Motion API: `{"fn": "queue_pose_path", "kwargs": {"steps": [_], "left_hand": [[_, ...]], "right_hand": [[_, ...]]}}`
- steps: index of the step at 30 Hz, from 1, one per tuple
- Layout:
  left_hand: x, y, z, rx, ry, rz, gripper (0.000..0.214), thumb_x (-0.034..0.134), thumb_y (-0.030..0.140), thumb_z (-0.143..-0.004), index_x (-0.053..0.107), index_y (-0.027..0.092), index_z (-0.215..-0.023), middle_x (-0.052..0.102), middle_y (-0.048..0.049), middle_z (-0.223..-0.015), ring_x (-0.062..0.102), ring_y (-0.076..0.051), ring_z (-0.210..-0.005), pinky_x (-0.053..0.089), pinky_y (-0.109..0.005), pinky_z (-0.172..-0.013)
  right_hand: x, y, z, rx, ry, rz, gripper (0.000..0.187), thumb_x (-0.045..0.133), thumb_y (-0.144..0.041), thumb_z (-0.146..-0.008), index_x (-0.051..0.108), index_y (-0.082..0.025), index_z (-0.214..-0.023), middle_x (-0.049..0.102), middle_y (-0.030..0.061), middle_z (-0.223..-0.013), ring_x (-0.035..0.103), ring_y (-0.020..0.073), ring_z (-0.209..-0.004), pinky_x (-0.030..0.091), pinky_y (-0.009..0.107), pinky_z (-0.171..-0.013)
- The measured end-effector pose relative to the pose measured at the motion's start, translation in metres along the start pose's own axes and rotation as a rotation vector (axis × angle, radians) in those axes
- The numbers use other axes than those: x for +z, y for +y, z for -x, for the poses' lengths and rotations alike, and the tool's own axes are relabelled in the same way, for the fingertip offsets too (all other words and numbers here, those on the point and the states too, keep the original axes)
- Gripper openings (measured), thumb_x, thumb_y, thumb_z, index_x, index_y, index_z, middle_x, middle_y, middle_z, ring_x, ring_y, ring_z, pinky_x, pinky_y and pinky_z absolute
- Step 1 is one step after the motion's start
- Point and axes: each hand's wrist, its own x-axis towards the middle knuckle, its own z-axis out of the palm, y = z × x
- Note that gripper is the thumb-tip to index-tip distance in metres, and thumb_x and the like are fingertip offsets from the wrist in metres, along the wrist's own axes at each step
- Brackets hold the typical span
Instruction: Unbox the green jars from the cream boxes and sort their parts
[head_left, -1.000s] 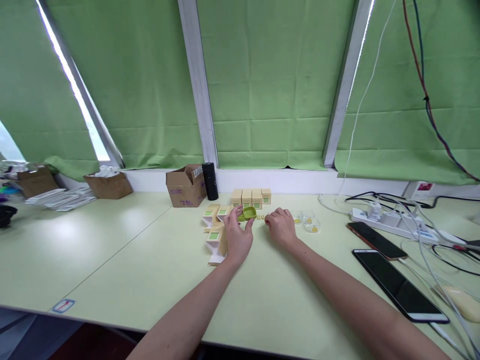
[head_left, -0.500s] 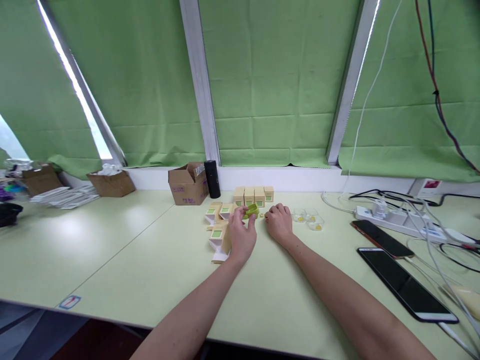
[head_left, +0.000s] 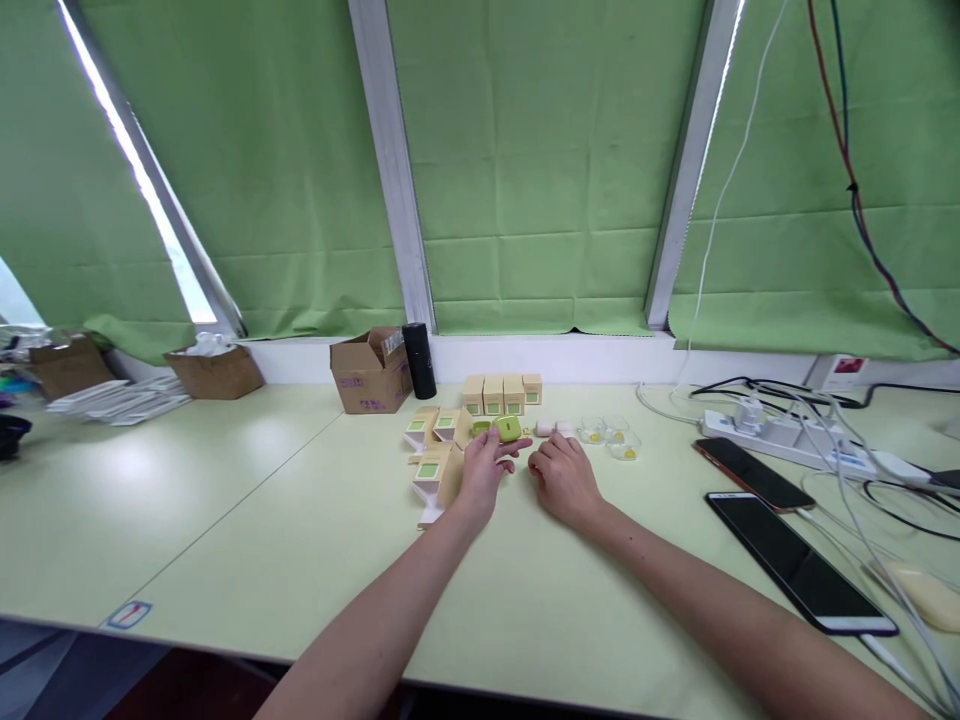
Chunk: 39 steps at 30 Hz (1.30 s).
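Observation:
My left hand (head_left: 482,472) is just in front of a small green case (head_left: 508,428), its fingers apart and one pointing right; nothing shows in its grip. Another green piece (head_left: 480,428) lies against the case's left side. My right hand (head_left: 564,476) rests on the table with fingers curled together; whatever they hold, if anything, is hidden. Behind that hand lie small pale pink pieces (head_left: 545,428). Clear round cups (head_left: 623,448) with yellow bits sit to its right. Opened small boxes (head_left: 430,472) with green labels stand left of my left hand.
Several closed small boxes (head_left: 493,394) line up at the back. A cardboard carton (head_left: 373,372) and a black cylinder (head_left: 419,360) stand behind left. On the right are two phones (head_left: 799,560), a power strip (head_left: 780,436) and loose cables.
The green case has left my left hand's grip and now lies beyond its fingers, which have spread. My right hand has drawn slightly nearer, uncovering the pale pink pieces.

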Motion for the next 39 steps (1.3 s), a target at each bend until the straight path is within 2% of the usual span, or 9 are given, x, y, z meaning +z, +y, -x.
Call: {"fn": "queue_pose_path", "kwargs": {"steps": [3, 7, 14, 18, 22, 25, 28, 32, 39], "left_hand": [[0.0, 0.003, 0.002, -0.114, -0.036, 0.156, 0.027, 0.064, 0.041, -0.093, 0.049, 0.02, -0.087, 0.078, -0.0134, -0.086, 0.067, -0.017, -0.069, 0.044, -0.027, -0.063], [0.0, 0.006, 0.004, -0.174, -0.043, 0.219, 0.02, 0.059, 0.035, -0.096, 0.051, 0.019, -0.088, 0.079, -0.0164, -0.091, 0.066, -0.016, -0.067, 0.046, -0.028, -0.066], [-0.005, 0.001, -0.002, -0.091, -0.061, 0.136, 0.031, 0.068, 0.041, -0.09, 0.045, 0.021, -0.085, 0.078, -0.0139, -0.089, 0.068, -0.018, -0.072, 0.043, -0.027, -0.066], [-0.011, 0.005, -0.009, 0.111, 0.015, -0.227, 0.033, 0.066, 0.047, -0.092, 0.045, 0.023, -0.084, 0.076, -0.0075, -0.081, 0.066, -0.019, -0.078, 0.04, -0.028, -0.068], [-0.02, 0.018, -0.013, 0.432, 0.071, -0.874, 0.014, 0.057, 0.033, -0.097, 0.059, 0.023, -0.088, 0.075, -0.0059, -0.093, 0.063, -0.024, -0.095, 0.042, -0.035, -0.083], [-0.024, 0.027, -0.014, 0.553, 0.072, -1.341, 0.016, 0.058, 0.025, -0.095, 0.073, 0.025, -0.088, 0.076, -0.0068, -0.093, 0.054, -0.03, -0.107, 0.037, -0.042, -0.091], [-0.023, 0.031, -0.017, 0.528, -0.007, -1.629, 0.024, 0.059, 0.024, -0.095, 0.078, 0.025, -0.081, 0.076, -0.0094, -0.088, 0.048, -0.033, -0.109, 0.033, -0.046, -0.09], [-0.017, 0.031, -0.025, 0.421, -0.102, -1.865, 0.027, 0.058, 0.017, -0.092, 0.079, 0.023, -0.076, 0.075, -0.0127, -0.084, 0.047, -0.033, -0.109, 0.033, -0.044, -0.087], [-0.015, 0.023, -0.035, 0.292, -0.154, -1.991, 0.026, 0.055, 0.009, -0.086, 0.078, 0.018, -0.079, 0.075, -0.0163, -0.085, 0.051, -0.034, -0.109, 0.034, -0.043, -0.088]], "right_hand": [[-0.007, -0.004, 0.01, -0.006, -0.001, -0.059, 0.018, 0.065, -0.002, -0.077, 0.067, -0.02, -0.08, 0.066, 0.0049, -0.078, 0.051, 0.0223, -0.088, 0.033, 0.036, -0.077], [-0.009, -0.006, 0.014, 0.019, 0.001, -0.087, 0.016, 0.067, -0.004, -0.079, 0.068, -0.02, -0.081, 0.067, 0.0047, -0.078, 0.053, 0.0215, -0.086, 0.033, 0.035, -0.077], [-0.012, -0.006, 0.011, 0.054, -0.137, -0.077, 0.012, 0.063, -0.01, -0.087, 0.07, -0.019, -0.085, 0.07, 0.0063, -0.084, 0.055, 0.0219, -0.088, 0.033, 0.034, -0.079], [-0.014, -0.006, 0.009, 0.067, -0.175, -0.081, 0.013, 0.06, -0.012, -0.09, 0.071, -0.019, -0.085, 0.071, 0.007, -0.084, 0.056, 0.0222, -0.088, 0.033, 0.035, -0.079], [-0.014, -0.007, 0.008, 0.078, -0.176, -0.109, 0.015, 0.058, -0.014, -0.092, 0.071, -0.018, -0.086, 0.071, 0.0067, -0.084, 0.056, 0.022, -0.088, 0.034, 0.036, -0.08], [-0.015, -0.008, 0.007, 0.081, -0.185, -0.109, 0.016, 0.058, -0.016, -0.093, 0.071, -0.019, -0.086, 0.07, 0.0064, -0.084, 0.056, 0.022, -0.089, 0.034, 0.036, -0.08], [-0.015, -0.008, 0.007, 0.083, -0.196, -0.097, 0.016, 0.058, -0.016, -0.093, 0.071, -0.019, -0.086, 0.071, 0.0066, -0.084, 0.056, 0.0221, -0.089, 0.034, 0.036, -0.08], [-0.016, -0.009, 0.007, 0.091, -0.212, -0.091, 0.016, 0.058, -0.016, -0.093, 0.072, -0.019, -0.086, 0.071, 0.0073, -0.086, 0.057, 0.0221, -0.09, 0.035, 0.035, -0.08], [-0.017, -0.01, 0.006, 0.086, -0.227, -0.082, 0.017, 0.057, -0.016, -0.094, 0.072, -0.019, -0.085, 0.072, 0.0077, -0.087, 0.057, 0.0224, -0.091, 0.036, 0.035, -0.081]]}}
